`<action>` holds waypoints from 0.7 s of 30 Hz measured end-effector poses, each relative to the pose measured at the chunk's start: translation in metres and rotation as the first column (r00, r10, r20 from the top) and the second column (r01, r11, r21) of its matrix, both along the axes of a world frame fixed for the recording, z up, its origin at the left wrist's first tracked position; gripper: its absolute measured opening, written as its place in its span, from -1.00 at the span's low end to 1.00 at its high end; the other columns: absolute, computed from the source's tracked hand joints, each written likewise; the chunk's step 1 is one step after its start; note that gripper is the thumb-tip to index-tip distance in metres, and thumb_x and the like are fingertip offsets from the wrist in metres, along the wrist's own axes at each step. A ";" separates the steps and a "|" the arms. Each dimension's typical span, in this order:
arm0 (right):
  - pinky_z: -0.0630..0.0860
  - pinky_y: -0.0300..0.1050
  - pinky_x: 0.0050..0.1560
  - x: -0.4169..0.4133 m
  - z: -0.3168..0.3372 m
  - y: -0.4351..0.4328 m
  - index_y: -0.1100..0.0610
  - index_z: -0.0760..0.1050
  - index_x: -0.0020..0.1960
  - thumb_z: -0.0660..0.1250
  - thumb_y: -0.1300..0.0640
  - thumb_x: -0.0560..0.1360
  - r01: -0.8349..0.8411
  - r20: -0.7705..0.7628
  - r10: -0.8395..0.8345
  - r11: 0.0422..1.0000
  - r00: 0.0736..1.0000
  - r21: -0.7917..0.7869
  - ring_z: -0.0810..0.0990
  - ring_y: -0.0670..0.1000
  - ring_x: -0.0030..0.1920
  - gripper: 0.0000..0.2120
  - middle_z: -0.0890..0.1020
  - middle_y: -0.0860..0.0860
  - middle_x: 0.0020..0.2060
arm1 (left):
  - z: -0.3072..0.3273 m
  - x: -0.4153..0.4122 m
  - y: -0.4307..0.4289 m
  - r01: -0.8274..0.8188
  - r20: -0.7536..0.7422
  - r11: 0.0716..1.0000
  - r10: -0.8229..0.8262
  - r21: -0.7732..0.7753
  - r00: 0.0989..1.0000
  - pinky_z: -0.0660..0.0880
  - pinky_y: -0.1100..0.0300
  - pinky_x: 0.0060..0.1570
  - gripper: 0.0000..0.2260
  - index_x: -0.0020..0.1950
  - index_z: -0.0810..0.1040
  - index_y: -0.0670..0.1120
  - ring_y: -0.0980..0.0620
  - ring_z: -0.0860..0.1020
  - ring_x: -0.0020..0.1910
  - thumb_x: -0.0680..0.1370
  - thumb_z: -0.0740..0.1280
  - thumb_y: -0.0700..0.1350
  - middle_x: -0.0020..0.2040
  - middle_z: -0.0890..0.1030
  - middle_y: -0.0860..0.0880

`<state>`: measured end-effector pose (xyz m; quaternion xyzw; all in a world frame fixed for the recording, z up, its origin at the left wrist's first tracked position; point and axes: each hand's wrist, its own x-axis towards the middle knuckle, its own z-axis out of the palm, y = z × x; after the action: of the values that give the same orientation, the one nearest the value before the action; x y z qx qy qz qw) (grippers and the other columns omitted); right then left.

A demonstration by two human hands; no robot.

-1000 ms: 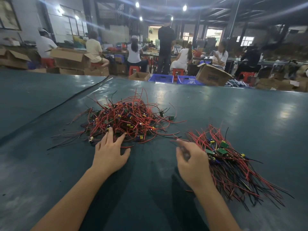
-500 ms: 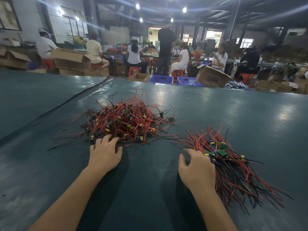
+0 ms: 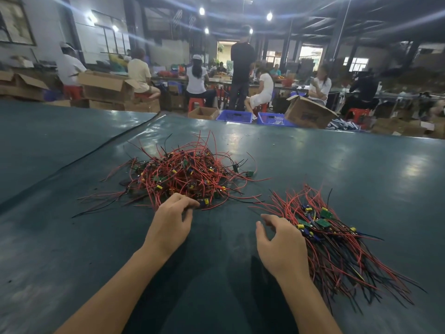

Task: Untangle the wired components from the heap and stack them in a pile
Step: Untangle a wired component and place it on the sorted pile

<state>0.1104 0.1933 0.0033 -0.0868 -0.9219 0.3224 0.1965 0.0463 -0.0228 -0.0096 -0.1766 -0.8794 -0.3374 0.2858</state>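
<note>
I see the tangled heap (image 3: 187, 174) of red and black wired components at about 11 o'clock on the dark green worktop (image 3: 349, 162). The sorted pile (image 3: 342, 239) lies at 3 o'clock, well apart from it. My left hand (image 3: 168, 225) rests at the heap's 6 o'clock edge with its fingers curled onto the wires; I cannot tell whether they pinch one. My right hand (image 3: 281, 247) sits at the pile's 9 o'clock edge, thumb and forefinger apart and loosely bent, gripping nothing visible. The print on the cardboard box (image 3: 305, 114) at 1 o'clock is too blurred to read.
</note>
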 end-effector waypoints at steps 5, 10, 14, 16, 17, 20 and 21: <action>0.51 -0.26 0.07 -0.004 -0.004 -0.006 0.08 0.61 0.15 0.34 0.07 0.56 -0.117 -0.122 0.094 0.974 0.988 -0.196 0.59 -0.19 -0.04 -0.79 0.65 -0.13 -0.05 | 0.005 0.010 0.013 0.155 -0.127 0.987 -0.150 0.033 0.981 0.56 0.14 -0.14 -0.87 -0.01 0.63 -0.17 0.07 0.58 -0.15 0.50 0.39 -0.36 -0.10 0.60 0.00; 0.55 -0.25 -0.19 -0.004 0.000 -0.025 0.02 0.66 -0.21 0.33 0.09 0.57 -0.251 -0.111 0.233 0.745 0.966 -0.618 0.67 0.00 -0.22 -0.78 0.71 0.01 -0.28 | 0.006 0.027 0.035 0.399 -0.093 0.916 -0.402 -0.048 0.911 0.55 0.17 -0.11 -0.83 -0.01 0.57 -0.16 0.11 0.56 -0.12 0.46 0.41 -0.34 -0.09 0.59 0.02; 0.57 -0.26 -0.23 0.000 0.005 -0.029 0.10 0.67 -0.25 0.27 0.14 0.60 -0.297 -0.120 0.311 0.621 0.943 -0.726 0.66 -0.04 -0.29 -0.69 0.70 0.06 -0.33 | 0.002 0.032 0.043 0.446 -0.058 0.895 -0.446 -0.012 0.893 0.55 0.08 -0.16 -0.83 -0.04 0.52 -0.12 0.07 0.58 -0.14 0.44 0.40 -0.31 -0.12 0.59 0.03; 0.57 -0.28 -0.24 0.001 0.008 -0.026 0.09 0.67 -0.18 0.21 0.22 0.62 -0.298 -0.098 0.361 0.553 0.927 -0.778 0.67 -0.09 -0.27 -0.69 0.71 0.00 -0.32 | 0.001 0.031 0.043 0.422 -0.063 0.905 -0.418 0.050 0.906 0.56 0.07 -0.15 -0.83 -0.05 0.49 -0.07 0.10 0.59 -0.13 0.46 0.42 -0.28 -0.12 0.60 0.07; 0.60 -0.25 -0.21 0.001 0.009 -0.026 0.10 0.66 -0.11 0.18 0.28 0.62 -0.294 -0.082 0.390 0.525 0.917 -0.798 0.68 -0.10 -0.24 -0.70 0.71 -0.01 -0.28 | 0.001 0.031 0.043 0.398 -0.074 0.913 -0.393 0.088 0.917 0.57 0.08 -0.15 -0.83 -0.05 0.49 -0.05 0.12 0.60 -0.14 0.47 0.44 -0.24 -0.13 0.61 0.09; 0.62 -0.17 -0.13 0.002 0.008 -0.028 0.14 0.62 0.01 0.20 0.44 0.56 -0.310 -0.089 0.388 0.557 0.918 -0.771 0.67 -0.09 -0.20 -0.70 0.70 0.02 -0.20 | 0.001 0.032 0.046 0.342 -0.125 0.925 -0.325 0.167 0.938 0.58 0.13 -0.15 -0.83 -0.05 0.53 0.00 0.14 0.61 -0.14 0.47 0.48 -0.17 -0.13 0.62 0.12; 0.62 -0.17 -0.13 0.002 0.007 -0.029 0.14 0.61 0.01 0.24 0.48 0.52 -0.313 -0.111 0.355 0.585 0.928 -0.748 0.66 -0.08 -0.22 -0.70 0.70 0.05 -0.20 | 0.001 0.033 0.047 0.327 -0.147 0.932 -0.306 0.155 0.941 0.57 0.12 -0.15 -0.86 -0.04 0.55 -0.02 0.14 0.61 -0.13 0.47 0.46 -0.17 -0.13 0.62 0.11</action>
<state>0.1127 0.1639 0.0107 0.0059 -0.7077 0.7043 0.0551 0.0796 0.0243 -0.0085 -0.3102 -0.7870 -0.4445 0.2947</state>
